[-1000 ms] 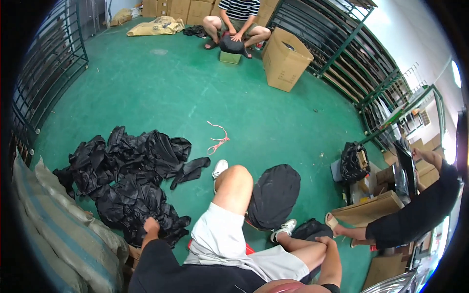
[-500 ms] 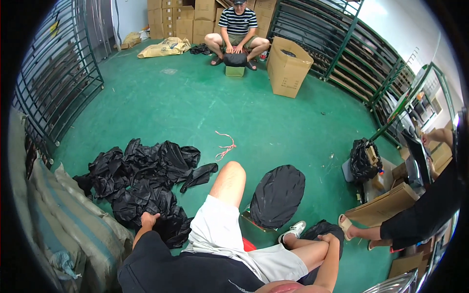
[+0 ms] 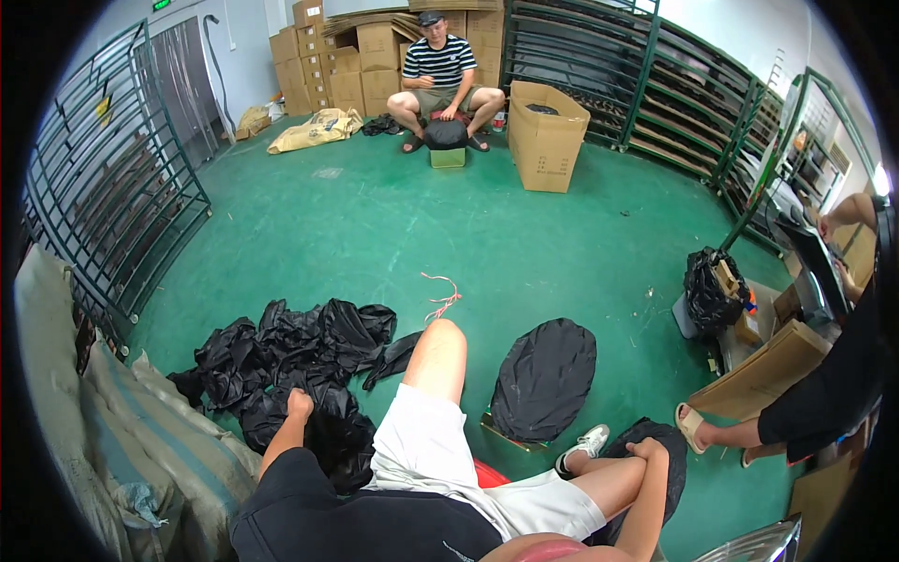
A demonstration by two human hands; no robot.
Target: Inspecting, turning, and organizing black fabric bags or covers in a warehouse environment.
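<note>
On the floor to the left lies a heap of black thin cloth covers (image 3: pixel 272 351). My left hand (image 3: pixel 300 403) is closed at the near part of this heap, gripping the dark fabric. At the lower right, my right hand (image 3: pixel 646 451) curls over the upper part of a dark, rounded black-covered piece (image 3: pixel 667 445) beside my leg; my forearm and leg hide much of it. Between my knees, a wrinkled oval black-covered piece (image 3: pixel 545 379) rests on a low box (image 3: pixel 513 433), touched by neither hand.
A tangled pink cord (image 3: pixel 445 298) lies beyond my knee. Full woven sacks (image 3: pixel 140 440) line the left. Across the floor a seated person (image 3: pixel 438 80) handles another black piece, near a large carton (image 3: pixel 546 140). Someone stands at the right by a black-lined bin (image 3: pixel 709 300).
My left hand has shifted slightly up and right over the heap, now closed in a fist. The seated person has raised one hand off their black piece. The whole view has shifted a little.
</note>
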